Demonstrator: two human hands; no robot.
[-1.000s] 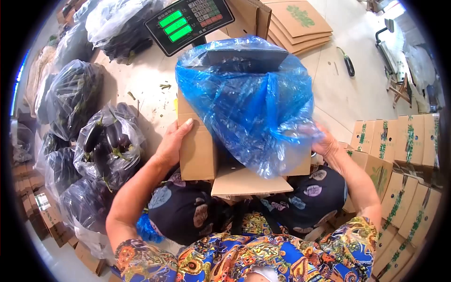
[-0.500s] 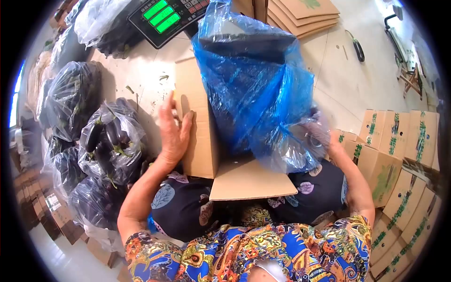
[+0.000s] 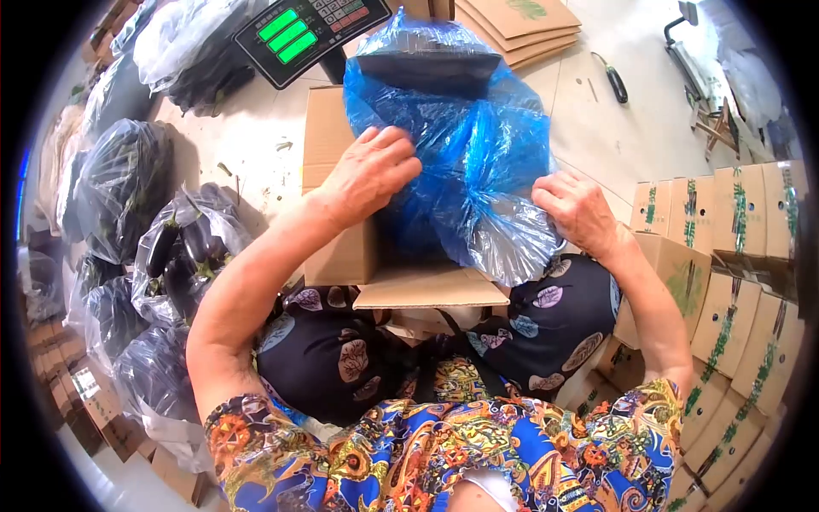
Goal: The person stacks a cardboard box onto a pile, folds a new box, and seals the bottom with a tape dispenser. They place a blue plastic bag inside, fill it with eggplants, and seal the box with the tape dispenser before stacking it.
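A blue plastic bag lines and covers an open cardboard box, which stands in front of the person's knees. At the bag's left edge my left hand pinches the blue film with curled fingers. My right hand has its fingers closed on the bag's right edge, near a bunched, clearer part of the plastic. The box's near flap lies folded outward toward the lap. What the bag holds inside the box is hidden.
Clear bags of eggplants stand at the left. A scale display with green digits is at the top. Flat cardboard lies behind the box. Printed cartons are stacked at the right, and a single eggplant lies on the floor.
My left hand has moved right, from the box's left flap onto the bag, and its fingers have closed. My right hand has moved up and grips the bag's edge. The view has shifted slightly.
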